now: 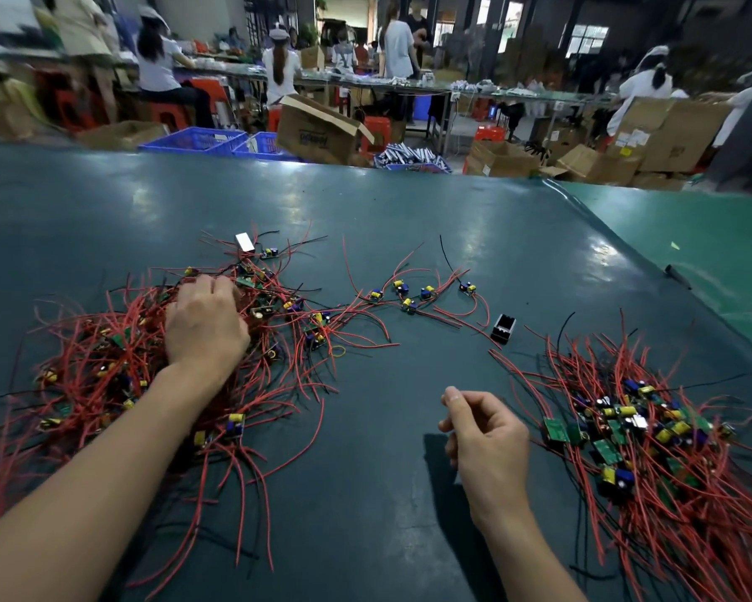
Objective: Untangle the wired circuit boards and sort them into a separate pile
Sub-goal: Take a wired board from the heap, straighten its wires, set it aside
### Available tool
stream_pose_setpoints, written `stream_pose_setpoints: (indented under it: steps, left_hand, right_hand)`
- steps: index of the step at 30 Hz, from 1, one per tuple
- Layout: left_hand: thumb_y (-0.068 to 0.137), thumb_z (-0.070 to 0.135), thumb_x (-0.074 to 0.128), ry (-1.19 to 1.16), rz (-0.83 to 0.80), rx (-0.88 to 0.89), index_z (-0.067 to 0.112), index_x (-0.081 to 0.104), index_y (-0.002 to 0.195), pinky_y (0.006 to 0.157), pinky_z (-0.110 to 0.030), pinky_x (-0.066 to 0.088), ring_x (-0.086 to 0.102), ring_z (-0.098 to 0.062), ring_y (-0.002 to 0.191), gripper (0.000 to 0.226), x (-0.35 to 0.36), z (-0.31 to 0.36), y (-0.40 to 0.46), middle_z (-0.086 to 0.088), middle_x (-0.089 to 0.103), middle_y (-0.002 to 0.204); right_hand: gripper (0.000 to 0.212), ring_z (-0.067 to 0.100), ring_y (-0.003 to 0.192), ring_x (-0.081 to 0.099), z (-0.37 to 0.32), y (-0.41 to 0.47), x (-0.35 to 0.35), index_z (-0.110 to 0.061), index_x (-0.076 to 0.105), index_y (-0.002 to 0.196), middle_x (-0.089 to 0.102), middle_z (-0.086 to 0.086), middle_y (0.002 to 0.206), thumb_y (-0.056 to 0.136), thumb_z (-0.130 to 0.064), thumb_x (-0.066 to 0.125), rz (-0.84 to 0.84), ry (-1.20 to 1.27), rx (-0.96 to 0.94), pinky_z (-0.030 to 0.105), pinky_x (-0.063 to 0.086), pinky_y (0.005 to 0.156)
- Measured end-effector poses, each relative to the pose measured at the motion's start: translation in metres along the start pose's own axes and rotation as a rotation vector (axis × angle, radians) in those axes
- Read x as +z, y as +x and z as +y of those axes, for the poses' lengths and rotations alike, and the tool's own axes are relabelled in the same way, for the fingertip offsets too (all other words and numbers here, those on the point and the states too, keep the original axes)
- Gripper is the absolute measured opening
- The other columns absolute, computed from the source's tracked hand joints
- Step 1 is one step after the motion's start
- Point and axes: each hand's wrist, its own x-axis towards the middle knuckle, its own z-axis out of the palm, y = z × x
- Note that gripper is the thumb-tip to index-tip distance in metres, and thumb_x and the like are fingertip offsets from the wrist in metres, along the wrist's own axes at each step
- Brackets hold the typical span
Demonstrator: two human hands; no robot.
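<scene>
You face a dark green table [409, 210] holding two large heaps of small circuit boards with red and black wires. The tangled heap [118, 375] lies on your left; the sorted pile [652, 432] lies on your right, well apart from it. Between them, farther from you, five loose boards [409, 295] sit in a short row with their wires trailing. The boards inside each heap are too many and too overlapped to count.

Your left hand [207, 325] rests on top of the tangled heap, fingers curled down into the wires; whether it grips a board cannot be told. Your right hand [487, 441] hovers over bare table beside the sorted pile, fingers loosely curled, thumb meeting forefinger, holding nothing visible.

One small black box [503, 328] stands near the sorted pile, and one white block [244, 242] lies beyond the tangled heap.
</scene>
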Motion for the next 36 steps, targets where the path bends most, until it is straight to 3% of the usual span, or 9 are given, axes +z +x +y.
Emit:
stream_pose_setpoints:
  steps: [3, 5, 10, 15, 21, 26, 28, 32, 36]
  left_hand:
    - [0.091, 0.012, 0.057, -0.103, -0.241, 0.136, 0.012, 0.061, 0.130, 0.100, -0.047, 0.045, 0.050, -0.032, 0.119, 0.039, 0.002, -0.005, 0.005, -0.010, 0.063, 0.127]
    - [0.092, 0.015, 0.057, -0.054, -0.235, 0.208, 0.015, 0.067, 0.123, 0.097, -0.045, 0.047, 0.051, -0.029, 0.116, 0.033, 0.001, -0.006, 0.003, -0.005, 0.065, 0.125]
    - [0.088, 0.023, 0.064, -0.084, -0.041, 0.123, 0.013, 0.076, 0.103, 0.083, -0.046, 0.051, 0.054, -0.032, 0.107, 0.021, 0.001, -0.002, -0.007, -0.007, 0.066, 0.112]
    - [0.092, 0.018, 0.059, -0.304, 0.231, -0.049, 0.009, 0.073, 0.108, 0.071, -0.043, 0.048, 0.060, -0.038, 0.089, 0.023, -0.020, 0.014, -0.016, -0.017, 0.072, 0.093]
    - [0.094, 0.012, 0.061, -0.484, 0.683, 0.327, 0.007, 0.072, 0.110, 0.075, -0.037, 0.041, 0.058, -0.032, 0.081, 0.020, -0.053, 0.051, -0.045, -0.011, 0.072, 0.096]
    - [0.089, 0.005, 0.068, -0.583, 0.489, 0.778, 0.004, 0.072, 0.112, 0.076, -0.043, 0.049, 0.060, -0.032, 0.084, 0.024, -0.026, 0.094, -0.108, -0.009, 0.071, 0.105]
    - [0.089, 0.004, 0.065, -0.614, 0.418, 0.844, 0.005, 0.074, 0.108, 0.075, -0.042, 0.051, 0.061, -0.031, 0.087, 0.021, -0.009, 0.100, -0.127, -0.010, 0.071, 0.106]
    - [0.084, -0.001, 0.064, -0.756, 0.326, 0.788, 0.003, 0.075, 0.098, 0.085, -0.041, 0.051, 0.062, -0.032, 0.098, 0.018, 0.003, 0.108, -0.138, -0.015, 0.067, 0.113]
    - [0.085, 0.011, 0.067, -0.983, 0.196, 0.567, 0.007, 0.068, 0.081, 0.067, -0.035, 0.051, 0.059, -0.019, 0.072, 0.006, 0.000, 0.113, -0.150, -0.001, 0.064, 0.081]
  right_hand:
    - [0.019, 0.013, 0.043, 0.049, 0.000, -0.001, 0.002, -0.025, 0.068, 0.072, 0.063, 0.002, 0.058, 0.091, -0.025, 0.068, -0.030, -0.055, -0.017, 0.028, 0.038, 0.046]
    - [0.019, 0.012, 0.042, 0.049, -0.001, -0.002, 0.003, -0.027, 0.068, 0.072, 0.063, 0.002, 0.058, 0.092, -0.025, 0.067, -0.042, -0.079, -0.034, 0.026, 0.038, 0.045]
    - [0.020, 0.012, 0.044, 0.049, -0.003, -0.003, 0.001, -0.026, 0.068, 0.071, 0.063, 0.003, 0.059, 0.091, -0.026, 0.067, -0.054, -0.099, -0.043, 0.025, 0.038, 0.044]
    - [0.019, 0.011, 0.046, 0.050, -0.004, -0.003, 0.001, -0.026, 0.068, 0.072, 0.063, 0.003, 0.059, 0.091, -0.025, 0.067, -0.058, -0.098, -0.031, 0.025, 0.038, 0.044]
    - [0.017, 0.014, 0.047, 0.050, -0.012, -0.006, 0.002, -0.016, 0.071, 0.076, 0.064, 0.003, 0.061, 0.090, -0.024, 0.068, -0.150, 0.007, -0.024, 0.027, 0.039, 0.045]
    - [0.041, 0.015, 0.050, 0.058, -0.026, -0.014, 0.007, -0.014, 0.068, 0.103, 0.070, 0.006, 0.083, 0.076, -0.044, 0.065, -0.371, 0.373, 0.090, 0.024, 0.044, 0.037]
    - [0.028, 0.015, 0.051, 0.061, -0.026, -0.014, 0.006, -0.013, 0.068, 0.098, 0.069, 0.006, 0.081, 0.083, -0.036, 0.063, -0.324, 0.394, 0.132, 0.023, 0.044, 0.037]
    - [0.010, 0.012, 0.050, 0.061, -0.025, -0.006, -0.001, -0.010, 0.069, 0.095, 0.071, 0.006, 0.077, 0.092, -0.011, 0.060, -0.168, 0.415, 0.179, 0.019, 0.044, 0.039]
    - [0.019, 0.014, 0.050, 0.061, -0.030, -0.005, -0.002, -0.011, 0.059, 0.099, 0.076, 0.011, 0.092, 0.082, -0.016, 0.066, -0.136, 0.473, 0.138, 0.018, 0.042, 0.037]
